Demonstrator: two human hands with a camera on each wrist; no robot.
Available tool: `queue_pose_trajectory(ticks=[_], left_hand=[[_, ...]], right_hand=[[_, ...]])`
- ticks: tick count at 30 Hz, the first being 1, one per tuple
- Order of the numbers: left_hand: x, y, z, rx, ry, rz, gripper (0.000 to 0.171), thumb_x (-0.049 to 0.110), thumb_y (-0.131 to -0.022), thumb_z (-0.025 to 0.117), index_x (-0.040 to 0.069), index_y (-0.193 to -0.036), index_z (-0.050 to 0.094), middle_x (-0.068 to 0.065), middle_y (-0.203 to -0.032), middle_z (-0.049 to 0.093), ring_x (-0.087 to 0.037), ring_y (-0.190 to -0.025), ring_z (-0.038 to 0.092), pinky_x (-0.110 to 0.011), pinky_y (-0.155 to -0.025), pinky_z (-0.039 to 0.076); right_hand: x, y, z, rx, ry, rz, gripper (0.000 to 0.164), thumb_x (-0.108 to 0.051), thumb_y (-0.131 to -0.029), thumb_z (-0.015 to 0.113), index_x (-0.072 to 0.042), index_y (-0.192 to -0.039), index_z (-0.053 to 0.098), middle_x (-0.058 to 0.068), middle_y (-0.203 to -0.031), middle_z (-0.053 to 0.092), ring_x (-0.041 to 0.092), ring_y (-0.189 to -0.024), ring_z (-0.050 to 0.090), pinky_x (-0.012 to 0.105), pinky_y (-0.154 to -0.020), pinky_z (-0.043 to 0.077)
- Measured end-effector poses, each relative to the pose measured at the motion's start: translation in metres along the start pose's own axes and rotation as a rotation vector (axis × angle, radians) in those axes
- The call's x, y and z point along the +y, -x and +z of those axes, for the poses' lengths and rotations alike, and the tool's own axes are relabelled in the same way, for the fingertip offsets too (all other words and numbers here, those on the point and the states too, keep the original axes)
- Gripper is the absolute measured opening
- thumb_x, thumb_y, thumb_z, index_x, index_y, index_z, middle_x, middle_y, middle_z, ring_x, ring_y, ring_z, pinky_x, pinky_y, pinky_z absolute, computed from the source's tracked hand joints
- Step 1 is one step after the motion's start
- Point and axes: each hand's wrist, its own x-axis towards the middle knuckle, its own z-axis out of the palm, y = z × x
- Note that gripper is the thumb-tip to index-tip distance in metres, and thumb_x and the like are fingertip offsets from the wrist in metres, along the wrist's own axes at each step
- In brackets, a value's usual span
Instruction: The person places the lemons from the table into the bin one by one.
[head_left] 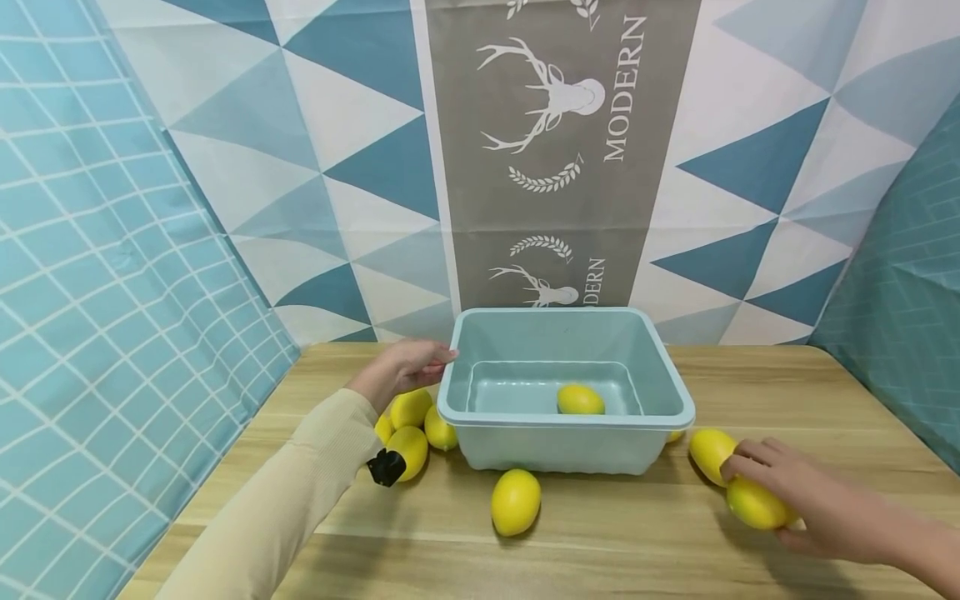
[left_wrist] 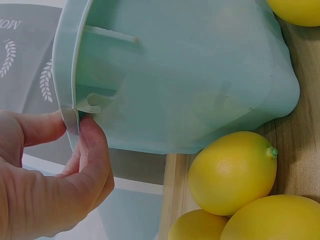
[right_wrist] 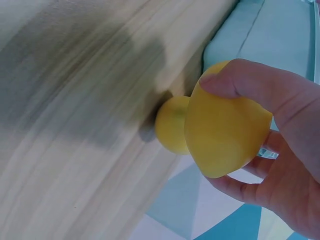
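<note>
Wood-grained tabletop [head_left: 600,542] bearing a light-blue bin [head_left: 555,448]; one lemon [head_left: 516,502] lies in front, clustered lemons [head_left: 408,446] at left, further lemons [head_left: 709,452] at right.

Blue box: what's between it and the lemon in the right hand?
The head view shows another lemon on the table there, plus a bit of yellow peeking out by the box.

Behind the far edge of the wood-grained tabletop [head_left: 600,537] hangs a backdrop [head_left: 360,158] of white and blue triangles; its grey panel [head_left: 551,212] bears white deer heads [head_left: 577,97], leaf sprigs [head_left: 551,185] and "MODERN" lettering [head_left: 624,87]. Light-blue gridded cloth [head_left: 97,292] runs along the left edge, teal pale-lined cloth [head_left: 900,287] beside the far right corner.
</note>
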Motion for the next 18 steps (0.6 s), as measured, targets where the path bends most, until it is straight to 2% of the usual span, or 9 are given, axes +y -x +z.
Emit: queue_pose_trajectory(ticks=[11, 18], left_hand=[[0.001, -0.001, 0.0, -0.013, 0.001, 0.004, 0.047, 0.013, -0.098, 0.052, -0.002, -0.141, 0.041, -0.011, -0.128, 0.048, -0.011, -0.091, 0.053, -0.013, -0.073, 0.055], [0.001, 0.0, 0.0, -0.001, 0.008, -0.008, 0.046, 0.013, -0.098, 0.053, -0.002, -0.139, 0.043, -0.01, -0.121, 0.05, -0.011, -0.087, 0.054, -0.013, -0.071, 0.054]], right_hand=[[0.006, -0.012, -0.015, 0.008, 0.052, -0.003, 0.083, -0.015, -0.038, 0.092, -0.026, -0.111, 0.056, -0.013, -0.107, 0.051, 0.004, -0.092, 0.045, 0.022, -0.067, 0.053], [0.005, -0.017, -0.022, 0.027, 0.084, -0.016, 0.082, -0.016, -0.039, 0.092, -0.026, -0.112, 0.056, -0.016, -0.105, 0.05, 0.004, -0.092, 0.045, 0.023, -0.067, 0.053]])
